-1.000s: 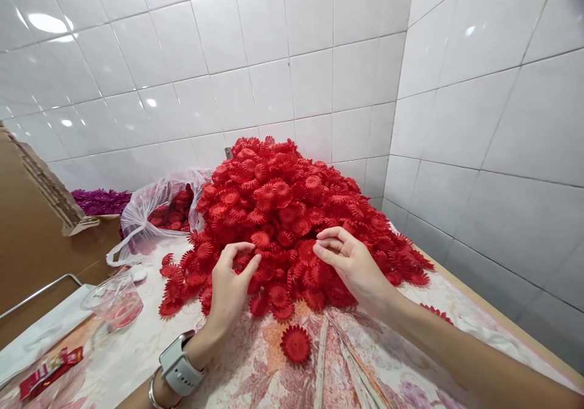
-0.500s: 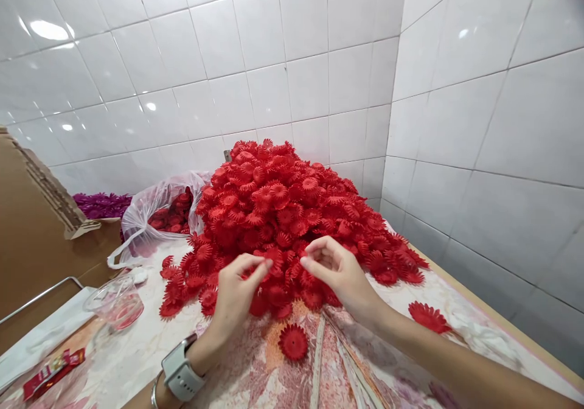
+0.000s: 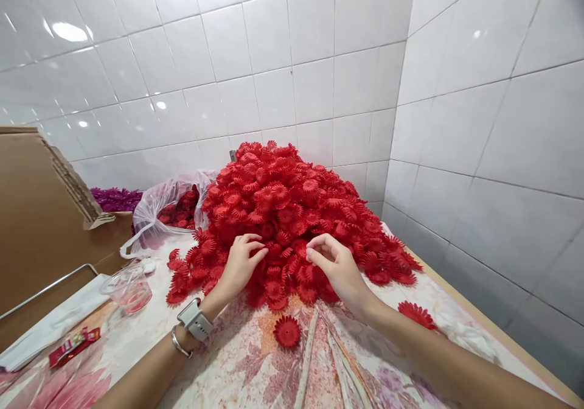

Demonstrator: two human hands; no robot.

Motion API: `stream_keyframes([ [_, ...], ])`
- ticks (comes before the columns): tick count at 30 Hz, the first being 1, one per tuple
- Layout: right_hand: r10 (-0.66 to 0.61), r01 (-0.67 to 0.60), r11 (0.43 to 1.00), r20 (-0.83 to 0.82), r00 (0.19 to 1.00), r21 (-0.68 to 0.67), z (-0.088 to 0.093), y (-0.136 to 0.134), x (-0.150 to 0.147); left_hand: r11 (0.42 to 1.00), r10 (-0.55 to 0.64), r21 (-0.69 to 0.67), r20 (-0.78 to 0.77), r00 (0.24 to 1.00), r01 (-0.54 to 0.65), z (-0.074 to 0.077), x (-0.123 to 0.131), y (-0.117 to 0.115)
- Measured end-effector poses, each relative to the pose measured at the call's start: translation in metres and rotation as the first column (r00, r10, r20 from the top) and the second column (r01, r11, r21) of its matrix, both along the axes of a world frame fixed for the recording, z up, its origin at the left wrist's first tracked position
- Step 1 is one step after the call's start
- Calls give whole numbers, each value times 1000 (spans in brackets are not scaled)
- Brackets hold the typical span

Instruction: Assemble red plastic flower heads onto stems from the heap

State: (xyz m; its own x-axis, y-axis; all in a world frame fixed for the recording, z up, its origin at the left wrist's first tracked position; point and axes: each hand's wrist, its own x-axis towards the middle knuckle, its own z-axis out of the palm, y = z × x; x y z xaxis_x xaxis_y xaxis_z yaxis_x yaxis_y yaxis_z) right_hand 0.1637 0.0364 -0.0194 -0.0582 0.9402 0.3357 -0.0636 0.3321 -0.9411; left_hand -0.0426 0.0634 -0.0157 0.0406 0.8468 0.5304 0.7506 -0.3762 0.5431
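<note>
Resting on the near slope of a heap of red plastic flowers (image 3: 292,208), both hands are noted at the middle of the head view. The heap stands on a table under a floral cloth (image 3: 255,372), banked into the corner of a white tiled wall (image 3: 274,62), and fills the ground from centre toward 12 o'clock. The left hand (image 3: 241,264) lies palm down on the heap's lower edge, fingers curled, thumb and forefinger drawn close together among the flowers; whether a piece is pinched between them cannot be told. The right hand (image 3: 340,270), just beside it toward 3 o'clock and apart from it, has its fingers bent inward to meet the thumb over the heap; again the frame does not show whether anything is held. A white watch (image 3: 195,319) and a thin bracelet (image 3: 179,342) sit on the left wrist. One loose red flower (image 3: 287,331) lies flat on the cloth at 6 o'clock from the hands, clear of the heap; a second loose flower (image 3: 416,313) lies toward 4 o'clock, beside the right forearm. At 10 o'clock, a clear plastic bag (image 3: 159,199) holding more red flowers touches the heap, with purple flowers (image 3: 116,199) behind it and a cardboard box (image 3: 41,214) at 9 o'clock. A clear cup (image 3: 128,287) and a red packet (image 3: 73,345) lie toward 8 o'clock.
</note>
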Motion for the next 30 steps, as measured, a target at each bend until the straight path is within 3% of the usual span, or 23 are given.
stream_keyframes([
  [5,-14,14,1000,-21,1000,17,-1,2,0,992,120,-37,55,991,-118,6,-18,5],
  [15,-20,23,998,-41,999,57,-3,7,0,961,163,-244,114,980,-131,20,-23,-8],
  [24,20,-24,995,41,999,101,-4,3,0,931,321,-233,154,935,-281,31,-22,-13],
  [27,72,-87,985,102,992,149,-1,-3,-1,947,273,-233,214,938,-223,35,-11,-22],
  [30,143,-176,965,171,975,196,1,-12,-4,958,128,-284,273,953,-47,38,9,-37],
])
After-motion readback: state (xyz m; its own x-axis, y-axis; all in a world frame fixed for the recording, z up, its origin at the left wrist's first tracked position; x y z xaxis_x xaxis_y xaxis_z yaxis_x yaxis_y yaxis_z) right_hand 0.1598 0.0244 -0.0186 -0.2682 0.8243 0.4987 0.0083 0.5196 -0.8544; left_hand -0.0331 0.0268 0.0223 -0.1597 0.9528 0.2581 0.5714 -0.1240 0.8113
